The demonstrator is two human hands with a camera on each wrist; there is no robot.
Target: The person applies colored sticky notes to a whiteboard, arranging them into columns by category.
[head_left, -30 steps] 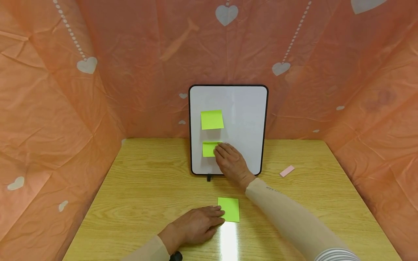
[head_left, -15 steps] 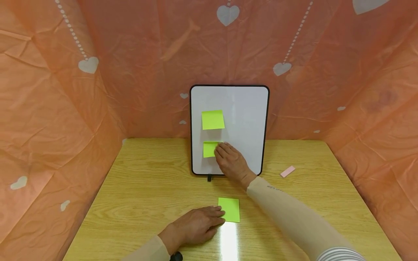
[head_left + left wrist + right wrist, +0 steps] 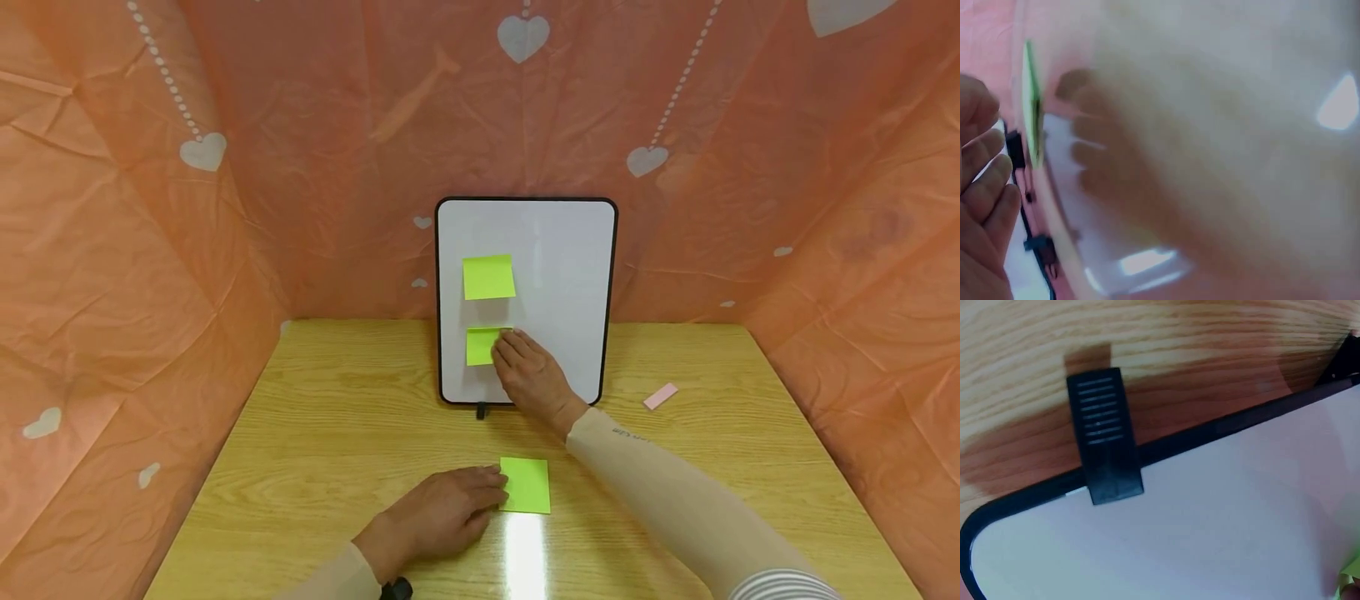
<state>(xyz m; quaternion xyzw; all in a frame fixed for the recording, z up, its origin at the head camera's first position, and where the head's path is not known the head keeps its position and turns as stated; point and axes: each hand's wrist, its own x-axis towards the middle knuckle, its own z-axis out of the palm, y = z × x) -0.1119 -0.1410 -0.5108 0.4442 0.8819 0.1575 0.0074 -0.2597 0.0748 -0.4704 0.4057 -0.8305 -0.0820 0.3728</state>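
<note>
A white board with a black frame stands upright on the table. Two yellow-green sticky notes are on its left half: an upper sticky note and a lower sticky note. My right hand pinches the lower note's right side against the board, covering that part. In the right wrist view only a corner of this note and a fingertip show. My left hand lies on the table with relaxed fingers, fingertips right at the left edge of a yellow-green sticky-note pad.
A small pink strip lies on the wooden table right of the board. A black clip foot grips the board's lower edge. Orange cloth with pale hearts hangs behind and at both sides.
My left hand has drawn slightly left, its fingertips slipping off the pad's face to its edge. The right hand stays at the lower note. The whole view shifts slightly.
</note>
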